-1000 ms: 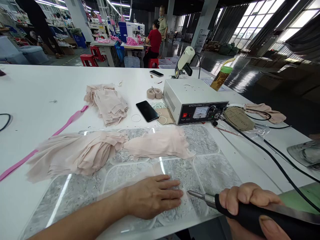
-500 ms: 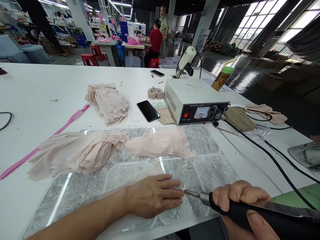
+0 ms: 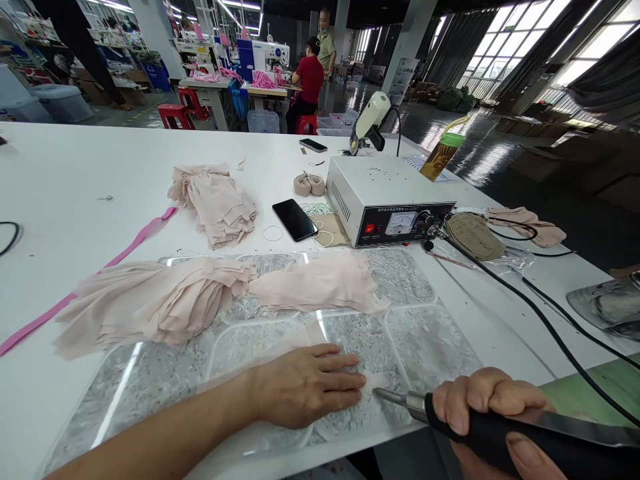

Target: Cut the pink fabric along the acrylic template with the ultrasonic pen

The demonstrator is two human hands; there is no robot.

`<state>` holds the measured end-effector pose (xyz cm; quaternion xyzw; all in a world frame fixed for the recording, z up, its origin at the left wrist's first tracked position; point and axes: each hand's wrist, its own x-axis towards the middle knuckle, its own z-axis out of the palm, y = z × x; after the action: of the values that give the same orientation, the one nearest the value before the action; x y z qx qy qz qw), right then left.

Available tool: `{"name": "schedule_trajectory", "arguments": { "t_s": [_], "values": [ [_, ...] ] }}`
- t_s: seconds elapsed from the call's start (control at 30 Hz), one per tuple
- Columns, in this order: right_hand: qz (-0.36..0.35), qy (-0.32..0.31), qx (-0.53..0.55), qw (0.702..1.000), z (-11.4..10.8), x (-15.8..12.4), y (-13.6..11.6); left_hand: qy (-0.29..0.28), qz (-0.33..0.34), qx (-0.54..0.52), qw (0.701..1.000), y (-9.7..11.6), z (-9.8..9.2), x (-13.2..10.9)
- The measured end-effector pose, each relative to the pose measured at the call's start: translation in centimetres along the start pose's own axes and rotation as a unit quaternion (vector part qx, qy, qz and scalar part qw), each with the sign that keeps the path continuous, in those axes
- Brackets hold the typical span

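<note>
My left hand point(image 3: 313, 385) lies flat with fingers stretched out, pressing a thin, sheer pale fabric piece point(image 3: 295, 339) onto the grey marbled mat point(image 3: 425, 333). A bit of that fabric shows past the fingertips. In my right hand point(image 3: 493, 407) is the black handle of an ultrasonic welding handpiece point(image 3: 417, 405). Its metal tip is just right of my left fingertips, at the fabric's edge; whether it touches cannot be made out. Beyond the hands are two piles of pale pink fabric pieces, one fanned stack point(image 3: 155, 300) at left and a smaller stack point(image 3: 320, 283) at right.
A white welder box point(image 3: 390, 193) with a dial stands behind the mat, its black cable point(image 3: 525, 303) running right. Nearby are a phone point(image 3: 295, 220), another fabric pile point(image 3: 213, 203), a pink strip point(image 3: 120, 257), a bottle point(image 3: 443, 157) and a glass jar point(image 3: 607, 303). Two people are in the background.
The handpiece tip has moved slightly right and down, away from my left fingertips, uncovering a bit of fabric. My left hand stays flat; the view has shifted slightly.
</note>
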<state>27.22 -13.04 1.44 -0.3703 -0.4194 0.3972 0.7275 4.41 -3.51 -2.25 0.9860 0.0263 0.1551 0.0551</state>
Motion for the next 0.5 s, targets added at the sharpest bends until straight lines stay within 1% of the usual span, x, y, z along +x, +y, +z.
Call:
{"name": "schedule_trajectory", "arguments": {
  "t_s": [0.33,0.5],
  "values": [
    [-0.009,-0.003,-0.009,1.0,0.57,0.42,0.16,0.007,0.001,-0.005,1.0,0.05,-0.07,0.03],
    [-0.019,-0.023,-0.027,0.999,0.79,0.5,-0.06,0.001,-0.004,-0.012,1.0,0.1,-0.16,0.08]
  ]
}}
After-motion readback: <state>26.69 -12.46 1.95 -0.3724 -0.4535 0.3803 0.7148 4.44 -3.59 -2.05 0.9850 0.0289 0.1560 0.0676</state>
